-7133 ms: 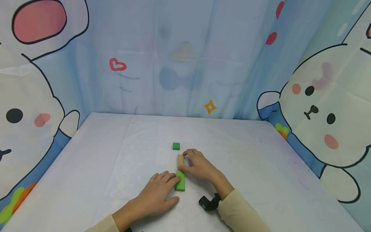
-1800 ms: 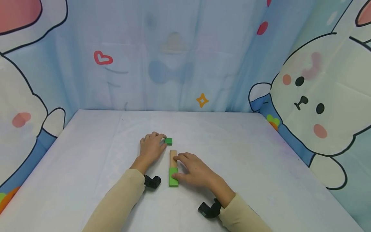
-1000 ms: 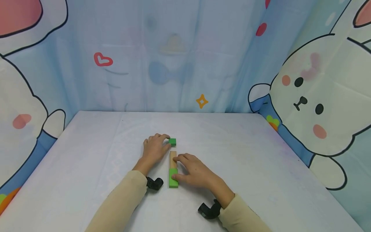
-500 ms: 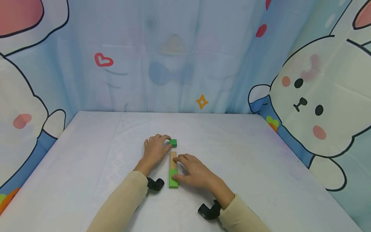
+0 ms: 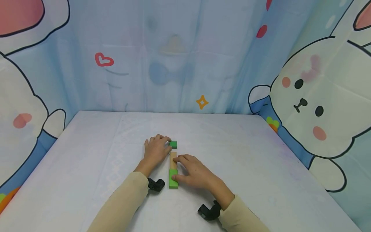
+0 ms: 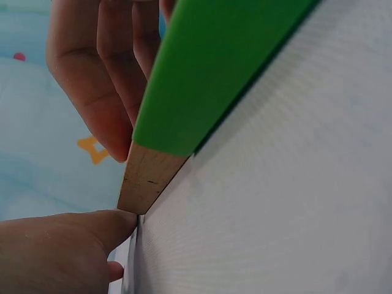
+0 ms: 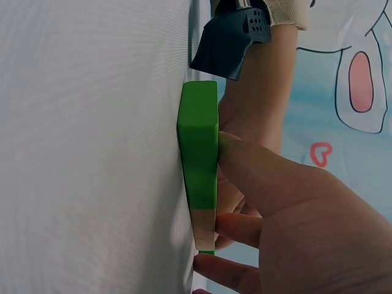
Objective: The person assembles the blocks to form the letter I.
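A light-green block [image 5: 173, 181] and a plain wooden block [image 5: 173, 160] lie end to end in a line on the white table. Just beyond them, with a small gap in the head view, sits a small dark-green block [image 5: 173, 145]. My left hand [image 5: 156, 150] pinches that small block from its left side, thumb at the near corner. The right hand [image 5: 197, 172] rests along the row's right side: its thumb touches the light-green block and its index finger the wooden one. In the left wrist view the left thumb [image 6: 113, 225] hides the small block.
A white cloth covers the table [image 5: 246, 154]. Behind and beside it hangs a blue curtain [image 5: 130, 87] printed with cartoon animals. Black wrist cameras [image 5: 156, 185] sit on both wrists, close to the cloth.
My left hand has left the light-green block for the small dark-green one, which it has slid right and slightly nearer the wooden block. The right thumb has shifted onto the light-green block.
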Available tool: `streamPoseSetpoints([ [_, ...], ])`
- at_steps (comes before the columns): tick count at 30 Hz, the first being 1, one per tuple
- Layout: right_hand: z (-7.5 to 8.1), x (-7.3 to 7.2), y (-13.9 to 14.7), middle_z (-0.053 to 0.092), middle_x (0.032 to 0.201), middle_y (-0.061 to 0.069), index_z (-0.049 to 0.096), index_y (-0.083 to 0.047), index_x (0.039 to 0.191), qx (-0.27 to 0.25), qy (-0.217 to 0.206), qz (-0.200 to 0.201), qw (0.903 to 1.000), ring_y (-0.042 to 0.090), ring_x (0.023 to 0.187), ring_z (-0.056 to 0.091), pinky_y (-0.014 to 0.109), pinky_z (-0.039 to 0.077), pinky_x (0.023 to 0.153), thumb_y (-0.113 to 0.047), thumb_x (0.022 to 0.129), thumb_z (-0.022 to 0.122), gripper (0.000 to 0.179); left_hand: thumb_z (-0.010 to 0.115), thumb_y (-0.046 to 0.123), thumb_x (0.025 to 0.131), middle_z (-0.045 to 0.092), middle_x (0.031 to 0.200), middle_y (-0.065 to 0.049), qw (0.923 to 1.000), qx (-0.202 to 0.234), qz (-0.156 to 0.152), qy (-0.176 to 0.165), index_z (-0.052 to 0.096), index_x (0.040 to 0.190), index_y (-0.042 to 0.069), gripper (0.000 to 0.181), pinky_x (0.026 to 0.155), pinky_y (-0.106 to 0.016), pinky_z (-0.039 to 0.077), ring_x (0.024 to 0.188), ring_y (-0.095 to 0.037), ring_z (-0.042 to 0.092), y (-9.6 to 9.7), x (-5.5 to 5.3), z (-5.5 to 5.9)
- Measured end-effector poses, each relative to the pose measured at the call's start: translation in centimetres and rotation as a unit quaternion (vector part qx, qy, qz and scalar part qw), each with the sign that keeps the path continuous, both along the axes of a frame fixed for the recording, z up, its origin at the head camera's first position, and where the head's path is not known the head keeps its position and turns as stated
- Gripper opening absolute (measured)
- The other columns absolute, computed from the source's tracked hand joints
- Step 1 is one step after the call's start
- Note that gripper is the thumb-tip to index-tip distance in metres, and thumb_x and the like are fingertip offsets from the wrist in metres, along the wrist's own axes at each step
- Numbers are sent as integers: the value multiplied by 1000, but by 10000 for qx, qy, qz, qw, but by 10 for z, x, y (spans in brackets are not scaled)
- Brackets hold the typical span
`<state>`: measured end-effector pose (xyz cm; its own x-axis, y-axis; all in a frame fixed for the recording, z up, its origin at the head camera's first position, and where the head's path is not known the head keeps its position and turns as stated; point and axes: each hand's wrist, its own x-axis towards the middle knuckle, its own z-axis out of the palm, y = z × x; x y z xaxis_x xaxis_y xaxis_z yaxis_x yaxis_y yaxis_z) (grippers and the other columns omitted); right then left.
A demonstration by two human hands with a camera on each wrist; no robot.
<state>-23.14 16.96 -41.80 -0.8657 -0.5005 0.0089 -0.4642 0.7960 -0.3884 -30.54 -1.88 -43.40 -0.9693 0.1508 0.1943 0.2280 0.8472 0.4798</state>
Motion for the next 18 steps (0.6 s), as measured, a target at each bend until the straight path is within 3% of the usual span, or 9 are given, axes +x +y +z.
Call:
streamPoseSetpoints([
  [18,0,1,-1,51,153,9,54,-18,147,-14,-7,-36,10000,32,145,45,54,37,119,-52,95,69,64,68,30,101,60,141,-11,10000,55,-10,27,66,136,19,37,118,-67,28,138,-41,49,0,2,-1],
])
